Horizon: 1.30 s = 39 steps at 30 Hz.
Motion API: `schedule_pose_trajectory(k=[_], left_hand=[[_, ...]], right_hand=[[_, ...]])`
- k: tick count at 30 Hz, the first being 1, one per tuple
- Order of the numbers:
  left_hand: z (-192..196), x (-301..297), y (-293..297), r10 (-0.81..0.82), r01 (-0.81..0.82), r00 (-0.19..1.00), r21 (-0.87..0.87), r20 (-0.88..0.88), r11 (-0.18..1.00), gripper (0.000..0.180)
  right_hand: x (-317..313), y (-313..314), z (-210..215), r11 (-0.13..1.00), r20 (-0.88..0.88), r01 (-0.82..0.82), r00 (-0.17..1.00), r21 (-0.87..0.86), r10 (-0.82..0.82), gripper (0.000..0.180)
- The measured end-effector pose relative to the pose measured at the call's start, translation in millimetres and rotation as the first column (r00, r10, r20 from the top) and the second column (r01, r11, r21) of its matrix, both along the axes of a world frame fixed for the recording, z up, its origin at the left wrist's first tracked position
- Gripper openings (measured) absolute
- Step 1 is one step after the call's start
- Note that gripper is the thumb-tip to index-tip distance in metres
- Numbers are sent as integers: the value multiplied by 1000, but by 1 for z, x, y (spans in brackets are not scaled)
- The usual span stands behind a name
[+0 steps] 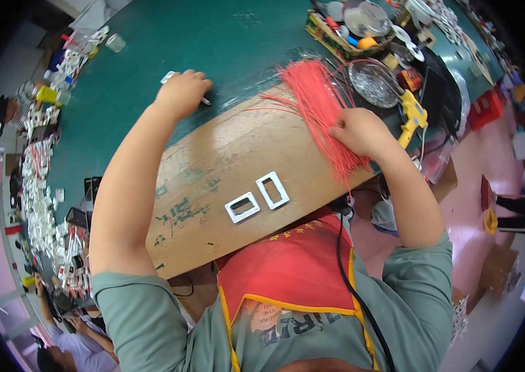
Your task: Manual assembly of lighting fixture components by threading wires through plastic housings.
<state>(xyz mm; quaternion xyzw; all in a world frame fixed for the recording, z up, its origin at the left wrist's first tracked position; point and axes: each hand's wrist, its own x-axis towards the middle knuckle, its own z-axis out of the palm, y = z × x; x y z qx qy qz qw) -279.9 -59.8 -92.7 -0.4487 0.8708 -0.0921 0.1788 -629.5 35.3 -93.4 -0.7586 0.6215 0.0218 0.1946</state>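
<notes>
My left hand (pixel 183 93) is over the green tabletop beyond the board, its fingers curled around a small white part (pixel 167 77). Most of that part is hidden by the hand; bits of white show at either side. My right hand (pixel 361 131) is closed at the near right side of a bundle of thin red wires (pixel 312 99), thumb and fingers pinched on some strands. Two white rectangular frames with open middles lie on the brown board: one frame (pixel 242 208) on the left, the other frame (pixel 273 190) beside it to the right.
The worn brown board (pixel 213 149) lies along the near edge of the green table (pixel 231 37). Beyond my right hand are a yellow glue gun (pixel 412 118), a round metal dish (pixel 374 84) and a basket of odds and ends (pixel 330 37). White parts (pixel 39 186) line the left side.
</notes>
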Motion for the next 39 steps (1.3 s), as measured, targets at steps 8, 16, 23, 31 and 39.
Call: schedule_pose_trajectory(k=[8, 16, 23, 31, 39], left_hand=[[45, 3, 0, 284, -345, 800, -19, -528, 938, 17], [26, -37, 76, 621, 8, -351, 662, -700, 750, 30], [-9, -48, 113, 616, 238, -592, 618, -520, 750, 23], [-23, -60, 124, 606, 261, -536, 567, -588, 781, 19], [-22, -69, 132, 619, 331, -468, 524, -631, 785, 17]], right_hand=[[-17, -2, 7, 994, 376, 90, 920, 68, -109, 19], [-15, -5, 19, 921, 577, 211, 727, 327, -372, 20], [-9, -2, 29, 897, 632, 166, 658, 409, -410, 18], [33, -2, 68, 964, 937, -41, 250, 262, -244, 20], [85, -7, 93, 997, 989, 29, 136, -69, 64, 22]])
